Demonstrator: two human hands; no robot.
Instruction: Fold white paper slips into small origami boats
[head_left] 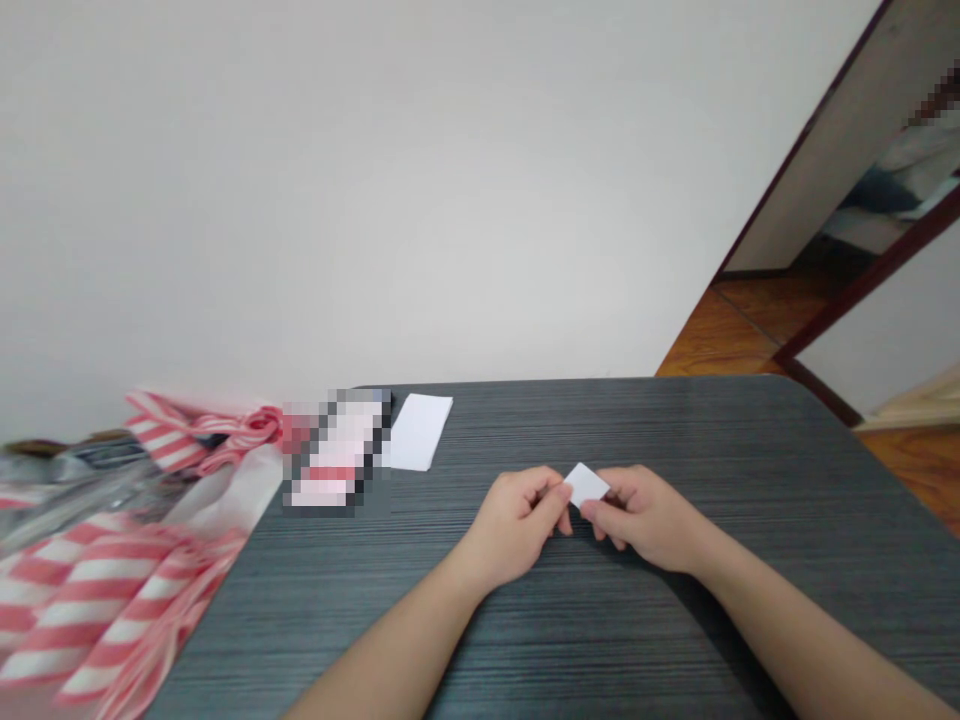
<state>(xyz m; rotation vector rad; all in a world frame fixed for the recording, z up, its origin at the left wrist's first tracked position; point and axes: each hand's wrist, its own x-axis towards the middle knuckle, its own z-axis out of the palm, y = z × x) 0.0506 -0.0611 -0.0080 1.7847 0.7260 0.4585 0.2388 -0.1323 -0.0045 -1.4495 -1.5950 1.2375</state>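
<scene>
A small white piece of paper [585, 484], its upper corner pointing away from me, is held between my two hands above the dark table. My left hand [523, 522] pinches its left corner between thumb and fingers. On the other side, my right hand [643, 518] grips the lower right edge, thumb on top. The paper looks folded, but its layers are too small to make out. Farther back on the left lies a stack of white paper sheets [421, 432].
Beside the white sheets lies a phone-like object [337, 450], blurred out. The dark wood-grain table [600, 640] meets a white wall [465, 180] at the back. Red-and-white striped cloth bundles [105, 580] and clear plastic crowd the left side. A doorway with wooden floor [720, 325] is at right.
</scene>
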